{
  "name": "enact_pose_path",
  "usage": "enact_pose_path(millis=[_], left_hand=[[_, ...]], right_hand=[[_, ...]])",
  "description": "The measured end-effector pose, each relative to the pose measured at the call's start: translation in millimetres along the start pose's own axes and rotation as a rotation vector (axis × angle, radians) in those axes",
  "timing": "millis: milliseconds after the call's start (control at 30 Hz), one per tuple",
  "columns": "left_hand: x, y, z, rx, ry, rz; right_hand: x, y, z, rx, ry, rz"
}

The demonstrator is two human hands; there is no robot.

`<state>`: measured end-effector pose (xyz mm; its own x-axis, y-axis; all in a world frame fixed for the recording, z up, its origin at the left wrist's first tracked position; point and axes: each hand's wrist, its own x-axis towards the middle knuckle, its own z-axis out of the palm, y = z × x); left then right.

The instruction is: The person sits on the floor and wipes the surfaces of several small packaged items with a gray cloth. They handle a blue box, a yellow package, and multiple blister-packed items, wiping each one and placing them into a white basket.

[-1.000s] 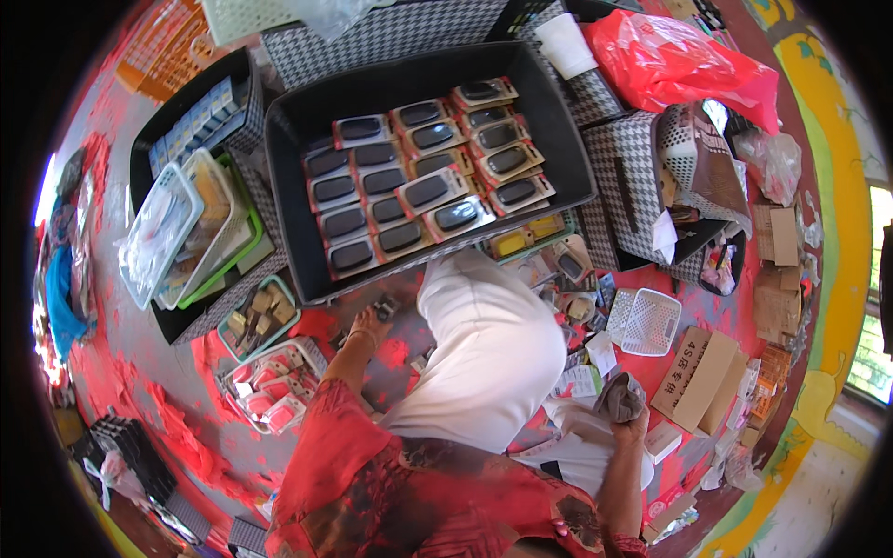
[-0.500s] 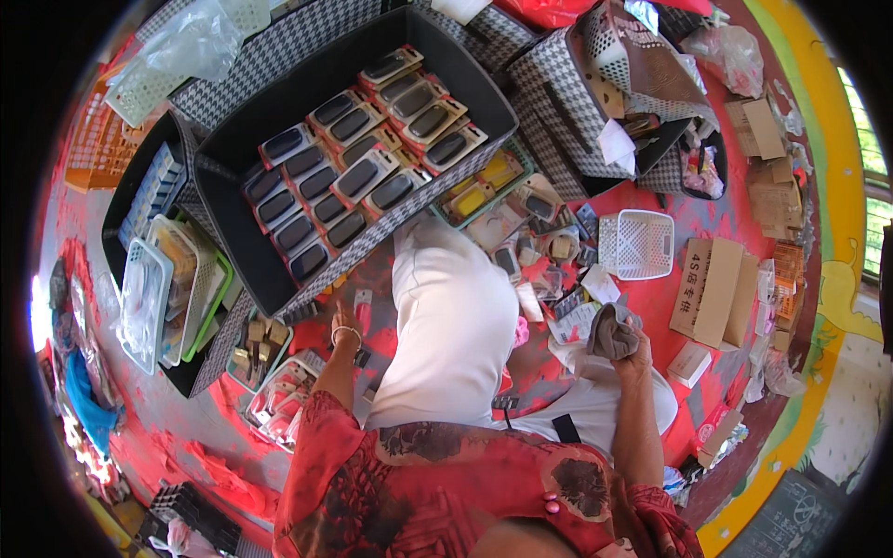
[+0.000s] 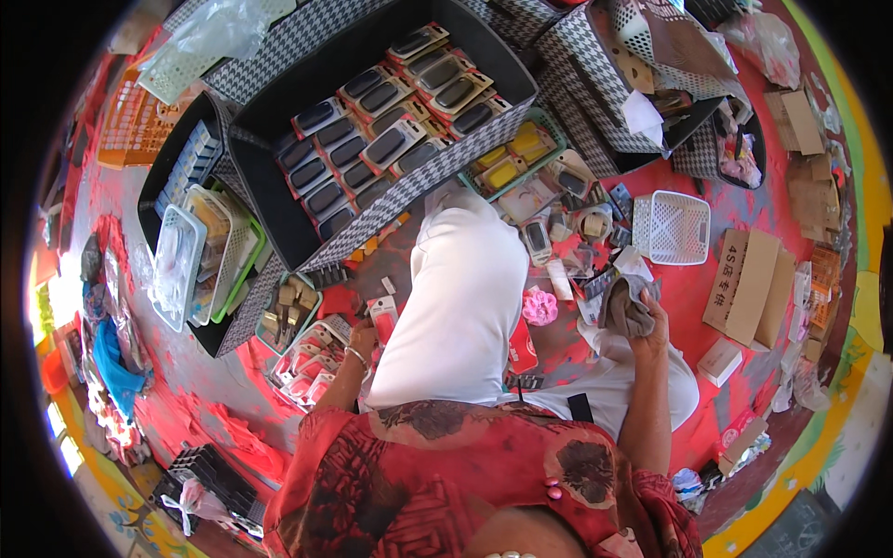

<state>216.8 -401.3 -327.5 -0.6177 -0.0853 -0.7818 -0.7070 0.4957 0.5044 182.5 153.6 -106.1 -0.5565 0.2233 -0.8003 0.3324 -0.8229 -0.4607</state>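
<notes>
My right hand (image 3: 653, 325) is closed round a crumpled grey-brown cloth (image 3: 627, 307), held above my bent leg. On the other side of my outstretched leg, my left hand (image 3: 363, 338) grips the edge of a small red-and-white blister pack (image 3: 382, 318); its fingertips are partly hidden. Close by that hand lies a white basket of red-and-white packs (image 3: 314, 365). A large houndstooth bin (image 3: 402, 206) stands ahead of me, holding rows of carded dark oval items (image 3: 349, 153).
Right of my leg are loose small goods, a pink scrunchie (image 3: 539, 305), a white basket (image 3: 671, 229) and a cardboard carton (image 3: 750, 290). A green basket (image 3: 547, 166) with yellow items sits beyond. Stacked baskets (image 3: 212, 256) stand at the left. Torn red covering marks the floor.
My left hand has drawn back toward me and closed on the red-and-white pack. My right hand still holds the cloth. The whole view has shifted slightly.
</notes>
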Motion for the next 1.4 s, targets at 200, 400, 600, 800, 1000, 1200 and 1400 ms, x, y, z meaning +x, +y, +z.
enact_pose_path(millis=[200,400,600,800,1000,1200,1400], left_hand=[[-22.2,9.8,-10.9,0.354,0.188,0.169],[-54.9,17.7,-32.3,0.463,0.449,0.191],[-120.6,45.1,-81.9,0.193,0.376,-0.085],[-139.3,21.3,-168.4,0.384,0.579,-0.090],[-100.9,-0.7,-173.6,0.439,0.593,0.280],[-58.6,18.4,-125.5,-0.040,0.540,0.215],[-40.2,-2.5,-120.8,0.001,0.432,-0.429]], right_hand=[[4.2,-6.0,0.1,-0.008,-0.089,0.046],[11.8,-9.0,-2.7,-0.063,-0.212,0.187],[23.2,-10.1,-20.1,-0.099,-0.329,0.224],[35.6,-13.7,-33.7,-0.149,-0.261,0.232],[31.5,-16.8,-43.0,-0.231,-0.131,0.126],[21.4,-24.1,-43.9,-0.201,-0.060,0.137],[18.6,-21.2,-39.6,-0.162,-0.190,0.179]])
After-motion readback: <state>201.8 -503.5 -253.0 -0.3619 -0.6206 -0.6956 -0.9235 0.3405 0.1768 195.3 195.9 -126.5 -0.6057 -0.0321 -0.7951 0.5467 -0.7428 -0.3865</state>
